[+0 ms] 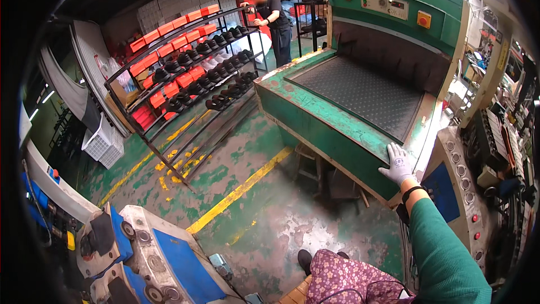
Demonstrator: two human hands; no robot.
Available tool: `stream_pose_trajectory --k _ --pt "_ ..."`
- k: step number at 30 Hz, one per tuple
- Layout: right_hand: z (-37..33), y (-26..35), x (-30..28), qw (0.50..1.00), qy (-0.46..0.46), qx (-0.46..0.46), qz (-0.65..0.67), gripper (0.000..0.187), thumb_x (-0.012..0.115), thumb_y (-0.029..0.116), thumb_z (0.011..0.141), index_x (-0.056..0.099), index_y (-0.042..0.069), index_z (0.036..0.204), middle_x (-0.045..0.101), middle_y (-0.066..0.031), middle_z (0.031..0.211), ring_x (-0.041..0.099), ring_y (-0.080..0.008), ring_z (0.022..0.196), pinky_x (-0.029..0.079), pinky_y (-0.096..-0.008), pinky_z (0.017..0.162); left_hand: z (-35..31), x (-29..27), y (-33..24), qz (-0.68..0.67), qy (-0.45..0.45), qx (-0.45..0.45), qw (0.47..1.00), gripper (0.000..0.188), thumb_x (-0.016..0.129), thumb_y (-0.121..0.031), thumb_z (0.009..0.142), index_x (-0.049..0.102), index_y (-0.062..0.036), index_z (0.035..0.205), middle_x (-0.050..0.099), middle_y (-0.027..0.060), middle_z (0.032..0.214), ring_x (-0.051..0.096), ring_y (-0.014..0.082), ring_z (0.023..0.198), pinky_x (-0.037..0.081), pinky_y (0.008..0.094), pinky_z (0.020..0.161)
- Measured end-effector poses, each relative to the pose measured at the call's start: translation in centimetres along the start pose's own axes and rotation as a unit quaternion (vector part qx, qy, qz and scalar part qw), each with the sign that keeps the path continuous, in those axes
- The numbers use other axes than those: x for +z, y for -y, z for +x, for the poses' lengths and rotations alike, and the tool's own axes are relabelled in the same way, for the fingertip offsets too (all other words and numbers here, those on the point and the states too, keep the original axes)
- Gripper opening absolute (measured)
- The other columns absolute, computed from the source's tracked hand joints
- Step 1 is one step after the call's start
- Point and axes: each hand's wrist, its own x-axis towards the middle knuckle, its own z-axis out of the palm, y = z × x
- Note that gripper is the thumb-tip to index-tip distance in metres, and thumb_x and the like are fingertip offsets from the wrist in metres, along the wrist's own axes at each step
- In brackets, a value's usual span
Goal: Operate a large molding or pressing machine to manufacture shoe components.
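My right hand (398,164), in a pale grey glove, lies flat with its fingers stretched out on the near right corner of a green machine (320,104). A dark band circles the wrist below a green sleeve. Beyond my fingertips, a black studded conveyor belt (360,90) runs into the machine's dark opening. Nothing is on the visible stretch of belt. Above the opening, a control panel (384,4) carries lit indicators, with a red button on a yellow plate (423,19) beside it. My left hand is out of the picture.
A black metal rack (185,50) holds dark shoes and orange boxes on the left; a person (275,19) grips its far end. White crates (103,142) stand farther left. Blue-and-grey machines (174,253) flank me at lower left and right (458,180). Yellow lines (242,188) mark the worn floor.
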Motion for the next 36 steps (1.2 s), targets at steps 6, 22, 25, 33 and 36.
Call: stream_pose_trajectory --k 6,22,25,33,36 --pt "0.4 0.5 -0.3 1.0 0.001 0.002 -0.013 0.1 0.076 0.051 0.075 0.035 0.002 0.152 0.035 -0.0177 0.158 0.028 -0.0319 0.149 0.022 -0.045 0.122 0.8 0.1 0.3 -0.003 0.004 0.006 1.0 0.025 0.067 -0.035 0.079 0.07 -0.0126 0.092 0.068 0.0079 0.099 0.061 0.0328 0.103 0.046 0.0523 0.095" --pt "-0.1 0.9 -1.2 1.0 0.007 0.003 -0.004 0.1 0.076 0.05 0.075 0.034 -0.001 0.151 0.036 -0.0198 0.157 0.029 -0.0329 0.149 0.023 -0.0452 0.122 0.4 0.8 1.3 -0.002 -0.01 0.0 1.0 0.031 0.068 -0.04 0.081 0.07 -0.0135 0.097 0.068 0.0069 0.103 0.062 0.0333 0.107 0.045 0.0534 0.097" --pt "-0.2 1.1 -1.3 1.0 0.013 0.007 -0.006 0.1 0.076 0.049 0.075 0.034 0.0 0.151 0.037 -0.0196 0.157 0.029 -0.0328 0.149 0.023 -0.045 0.122 0.2 1.0 1.5 -0.001 -0.016 -0.001 1.0 0.032 0.069 -0.041 0.082 0.07 -0.0137 0.098 0.068 0.0067 0.103 0.062 0.0334 0.108 0.045 0.0536 0.098" --pt "-0.1 1.4 -1.2 0.999 0.019 0.009 -0.024 0.102 0.075 0.052 0.076 0.032 0.003 0.154 0.034 -0.0171 0.159 0.028 -0.0313 0.149 0.021 -0.0487 0.122 -0.2 2.1 2.7 0.002 -0.042 0.009 0.999 0.035 0.07 -0.044 0.083 0.07 -0.0142 0.1 0.068 0.0062 0.105 0.062 0.0337 0.11 0.045 0.0542 0.099" --pt "0.0 2.0 -1.5 0.999 0.028 0.015 -0.029 0.101 0.075 0.052 0.076 0.031 0.005 0.155 0.033 -0.0152 0.16 0.028 -0.0305 0.149 0.021 -0.0517 0.121 -1.2 4.0 5.3 0.02 -0.161 0.06 0.985 0.036 0.07 -0.045 0.083 0.07 -0.0143 0.101 0.067 0.006 0.106 0.062 0.0338 0.11 0.045 0.0544 0.099"
